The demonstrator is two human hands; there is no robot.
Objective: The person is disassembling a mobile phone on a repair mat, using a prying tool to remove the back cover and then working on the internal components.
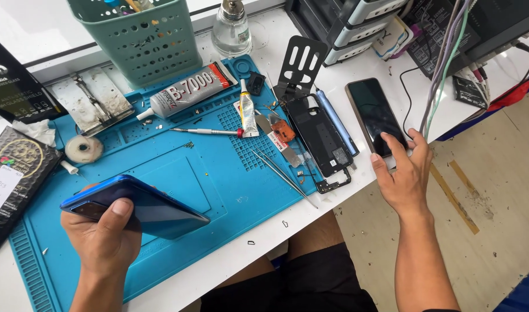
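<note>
Mat [177,190], blue, is covering most of the white bench [310,214]; largest item in view. Blue phone [134,207] is sitting at 8 o'clock over the mat, lifted off it, with the left hand [105,234] gripping it by the edges, thumb curling over the near side. Long axis is running roughly 10-to-4 o'clock, the far end pointing toward 4, the back facing up and tilting toward the wearer. Black phone [375,115] is lying flat at 2 o'clock near the bench edge, screen up, long axis about 11-to-5; the right hand [406,173] is resting fingertips on its lower corner, fingers spread, not closing around it. Phone frame [321,141], tweezers [284,172] and glue tube [189,89] are lying between.

Risk, judged: the one-handed edge grip is looking thin, so the blue phone could be slipping onto the tweezers; a push could be sliding the black phone off the edge.
</note>
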